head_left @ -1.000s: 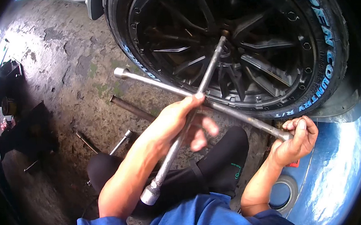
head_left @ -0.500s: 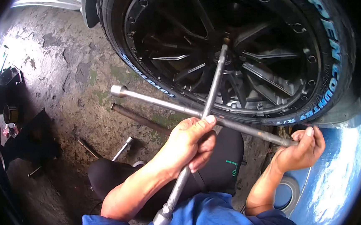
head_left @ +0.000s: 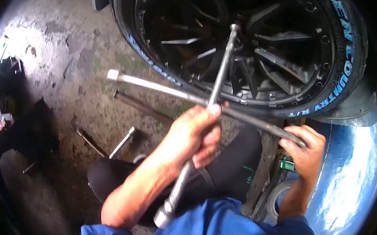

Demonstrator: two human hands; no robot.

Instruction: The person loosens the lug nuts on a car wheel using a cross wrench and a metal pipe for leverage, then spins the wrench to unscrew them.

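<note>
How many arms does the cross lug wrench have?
4. The first arm points into the wheel; the second arm, over the floor; the third arm, past the left hand toward the blue shirt; the fourth arm ends in the right hand.

From my remote view, the cross-shaped lug wrench (head_left: 223, 71) was silvery metal, darker along its four o'clock arm, with sockets showing at ten and seven. It lay tilted, its one o'clock arm ending over the hub area; contact I couldn't confirm. The black, many-spoked wheel (head_left: 281, 65) sat toward one o'clock, its tyre (head_left: 351, 62) lettered pale blue.
</note>
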